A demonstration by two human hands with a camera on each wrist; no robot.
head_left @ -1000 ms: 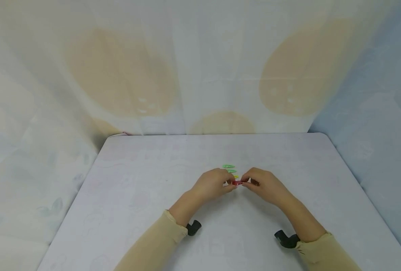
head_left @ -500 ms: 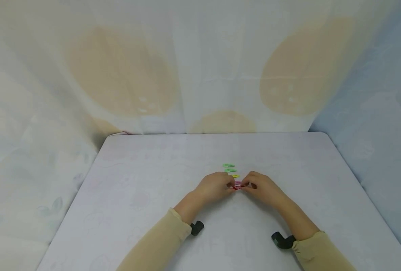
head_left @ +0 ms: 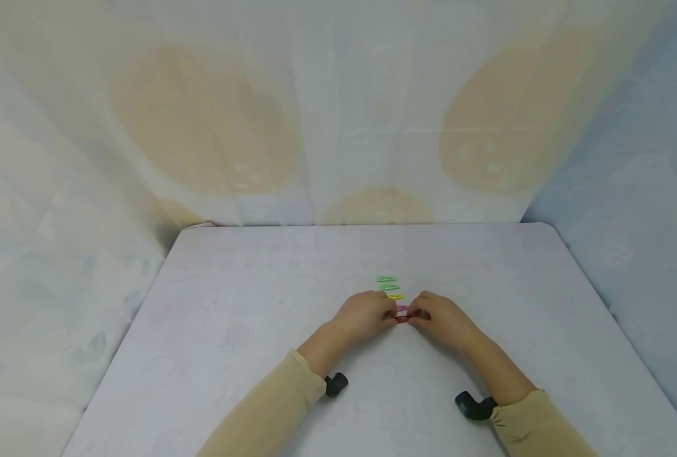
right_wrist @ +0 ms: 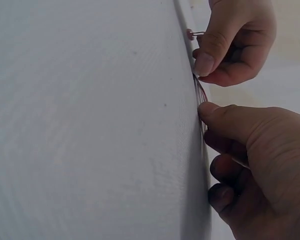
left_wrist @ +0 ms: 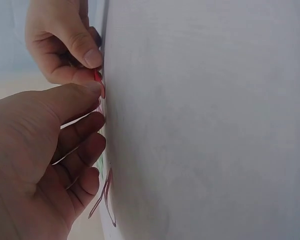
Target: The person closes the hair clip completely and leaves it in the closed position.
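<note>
Your left hand and right hand each pinched one end of the red clip low over the bench; beyond it lay two green clips, one yellow, one pink.

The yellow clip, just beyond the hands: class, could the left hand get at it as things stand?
Probably not at once: the left hand pinches the red clip; the yellow clip itself lies uncovered.
</note>
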